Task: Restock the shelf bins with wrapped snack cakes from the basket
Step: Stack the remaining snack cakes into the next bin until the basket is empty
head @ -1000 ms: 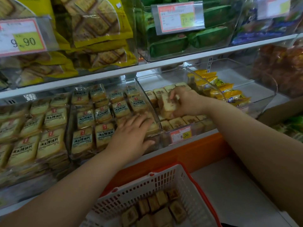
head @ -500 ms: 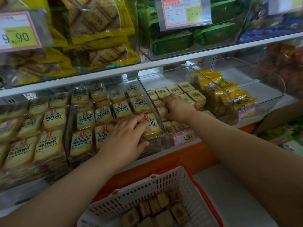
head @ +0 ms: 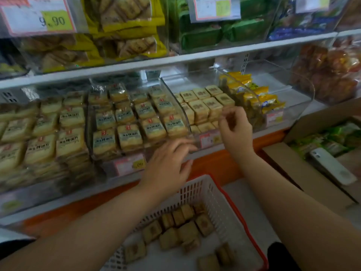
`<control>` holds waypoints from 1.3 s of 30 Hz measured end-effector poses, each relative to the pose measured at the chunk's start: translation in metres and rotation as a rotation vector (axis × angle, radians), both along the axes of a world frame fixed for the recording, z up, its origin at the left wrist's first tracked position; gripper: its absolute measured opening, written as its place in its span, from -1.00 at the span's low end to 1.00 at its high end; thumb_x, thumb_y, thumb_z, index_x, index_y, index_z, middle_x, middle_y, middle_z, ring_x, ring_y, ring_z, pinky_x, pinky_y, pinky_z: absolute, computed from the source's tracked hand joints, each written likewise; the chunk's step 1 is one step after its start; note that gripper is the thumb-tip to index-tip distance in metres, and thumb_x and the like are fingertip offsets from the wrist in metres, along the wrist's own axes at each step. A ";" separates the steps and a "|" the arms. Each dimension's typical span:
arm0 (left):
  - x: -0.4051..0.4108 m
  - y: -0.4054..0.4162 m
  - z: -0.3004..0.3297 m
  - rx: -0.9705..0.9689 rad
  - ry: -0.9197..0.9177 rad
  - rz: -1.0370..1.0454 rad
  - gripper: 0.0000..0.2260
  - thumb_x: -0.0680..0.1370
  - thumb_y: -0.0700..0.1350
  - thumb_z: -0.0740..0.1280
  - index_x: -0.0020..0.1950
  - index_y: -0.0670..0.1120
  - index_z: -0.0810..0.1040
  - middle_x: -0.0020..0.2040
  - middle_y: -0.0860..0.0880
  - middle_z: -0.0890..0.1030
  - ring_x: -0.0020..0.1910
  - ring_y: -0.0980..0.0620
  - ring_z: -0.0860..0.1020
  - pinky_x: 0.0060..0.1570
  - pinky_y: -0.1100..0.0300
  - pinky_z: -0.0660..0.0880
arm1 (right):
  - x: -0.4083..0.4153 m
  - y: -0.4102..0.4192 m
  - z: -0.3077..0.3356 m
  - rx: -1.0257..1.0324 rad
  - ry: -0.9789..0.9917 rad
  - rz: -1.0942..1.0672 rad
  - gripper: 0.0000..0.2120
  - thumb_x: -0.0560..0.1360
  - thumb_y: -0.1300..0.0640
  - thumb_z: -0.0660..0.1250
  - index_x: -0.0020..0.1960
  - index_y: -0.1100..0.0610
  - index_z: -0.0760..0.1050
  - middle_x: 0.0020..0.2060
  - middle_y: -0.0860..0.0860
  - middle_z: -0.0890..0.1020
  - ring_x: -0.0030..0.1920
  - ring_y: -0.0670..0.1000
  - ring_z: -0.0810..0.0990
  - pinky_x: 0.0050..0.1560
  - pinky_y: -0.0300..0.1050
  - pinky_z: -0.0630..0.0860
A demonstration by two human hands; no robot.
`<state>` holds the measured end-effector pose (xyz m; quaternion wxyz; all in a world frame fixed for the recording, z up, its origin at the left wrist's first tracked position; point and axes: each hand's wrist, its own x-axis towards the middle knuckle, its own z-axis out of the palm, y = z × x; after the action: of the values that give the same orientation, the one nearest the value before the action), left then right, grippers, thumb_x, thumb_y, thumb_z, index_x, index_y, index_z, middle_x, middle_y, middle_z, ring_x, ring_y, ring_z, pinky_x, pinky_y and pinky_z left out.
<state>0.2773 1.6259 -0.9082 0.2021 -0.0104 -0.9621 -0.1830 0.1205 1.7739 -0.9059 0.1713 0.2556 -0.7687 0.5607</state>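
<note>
A white basket (head: 197, 190) with a red rim sits below the shelf and holds several wrapped snack cakes (head: 187, 231). Stacks of the same square cakes (head: 207, 106) fill a clear bin (head: 242, 87) on the middle shelf. My right hand (head: 234, 130) hovers in front of that bin, fingers loosely curled, holding nothing. My left hand (head: 170, 163) stretches flat toward the front edge of the neighbouring bin (head: 175, 94), fingers straight.
Larger labelled cake packs (head: 127, 122) fill the bins to the left. Yellow packets (head: 259, 96) lie in the bin to the right. Upper shelf bins hold yellow and green packs. An open cardboard box (head: 293, 163) with a white phone (head: 332, 165) stands at right.
My right hand has let go of the cake in the bin and drawn back out, empty. My left hand has slid down off the neighbouring bin's front. The camera shifted slightly.
</note>
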 end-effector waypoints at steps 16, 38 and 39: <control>0.105 0.050 -0.219 0.496 -0.688 0.370 -0.85 0.60 0.03 0.26 0.14 0.12 0.54 0.16 0.07 0.60 0.09 0.02 0.55 -0.01 0.14 0.50 | 0.121 0.038 -0.221 1.340 -0.587 0.443 -0.72 0.61 0.10 0.22 0.29 0.15 0.46 0.23 0.12 0.53 0.18 0.08 0.51 0.23 -0.10 0.43; 0.109 0.041 -0.259 0.644 -0.766 0.406 -0.68 0.62 0.01 0.28 0.37 0.04 0.43 0.37 0.05 0.47 0.28 0.03 0.48 0.06 0.21 0.38 | 0.136 0.060 -0.284 1.667 -0.644 0.372 -0.68 0.62 0.15 0.19 0.35 0.20 0.37 0.29 0.18 0.51 0.28 0.17 0.51 0.25 0.01 0.45; 0.110 0.039 -0.258 0.648 -0.767 0.406 -0.69 0.62 0.01 0.27 0.37 0.05 0.43 0.38 0.05 0.47 0.29 0.03 0.48 0.06 0.21 0.38 | 0.134 0.060 -0.281 1.555 -0.747 0.333 -0.65 0.61 0.14 0.22 0.37 0.20 0.35 0.29 0.20 0.51 0.27 0.17 0.51 0.21 -0.01 0.45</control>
<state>0.3872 1.6653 -1.1665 -0.1395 0.3061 -0.8437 -0.4184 0.2544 1.8343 -1.1871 -0.3980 0.2085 -0.8916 -0.0569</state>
